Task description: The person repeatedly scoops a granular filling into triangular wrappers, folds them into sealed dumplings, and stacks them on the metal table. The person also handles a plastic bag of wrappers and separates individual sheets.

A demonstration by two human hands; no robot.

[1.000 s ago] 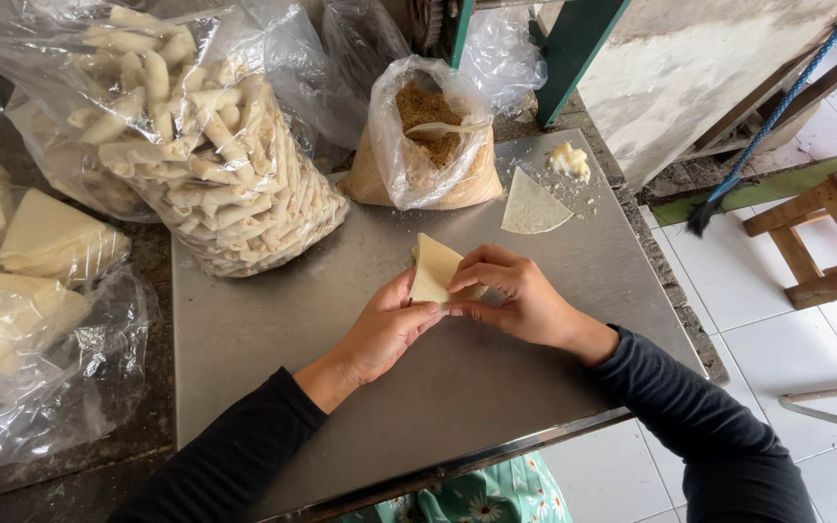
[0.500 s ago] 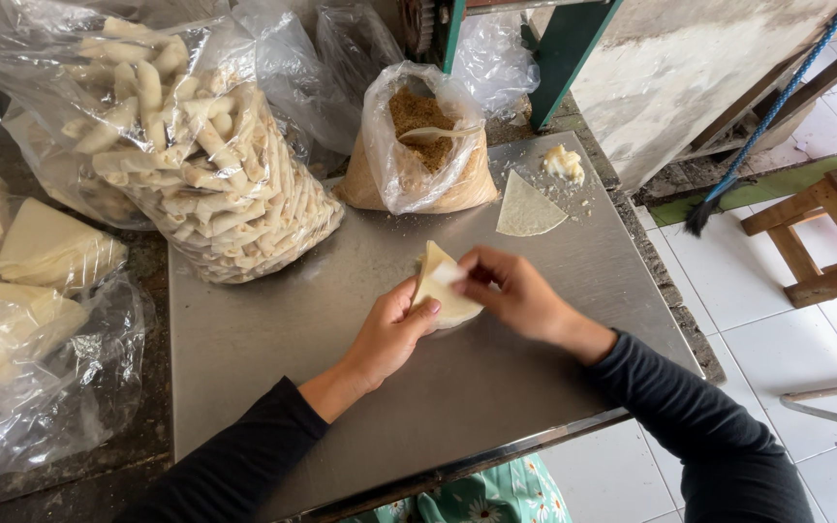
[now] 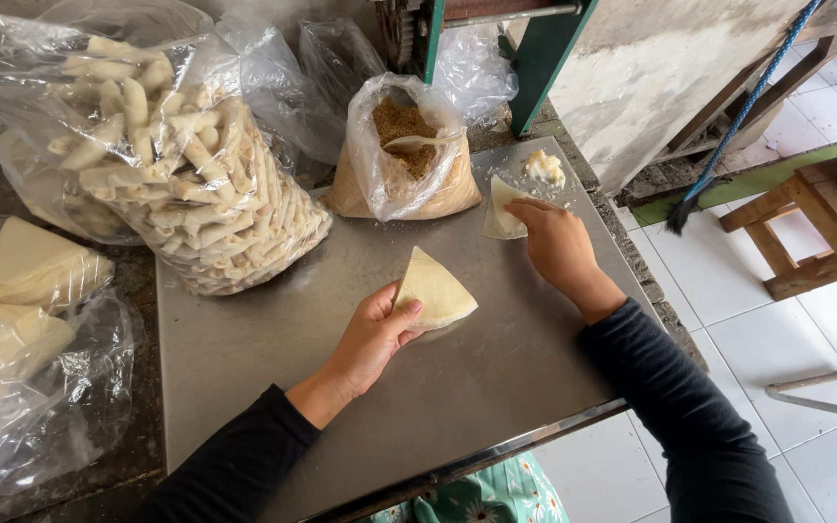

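On the shiny metal bench (image 3: 273, 368), the left hand (image 3: 375, 334) pinches a soft, pale dough triangle (image 3: 435, 291). The right hand (image 3: 556, 242) lies flat, fingers touching another thin wrapper (image 3: 499, 208) near crumbly brown filling (image 3: 404, 126).

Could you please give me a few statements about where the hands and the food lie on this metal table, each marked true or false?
1. The left hand holds a triangular wrapper. True.
2. The right hand grips the spoon. False: it touches a wrapper piece lying on the metal table.
3. The spoon sits in the bag of brown filling. True.
4. The big bag of rolls lies on the floor. False: it rests on the table.
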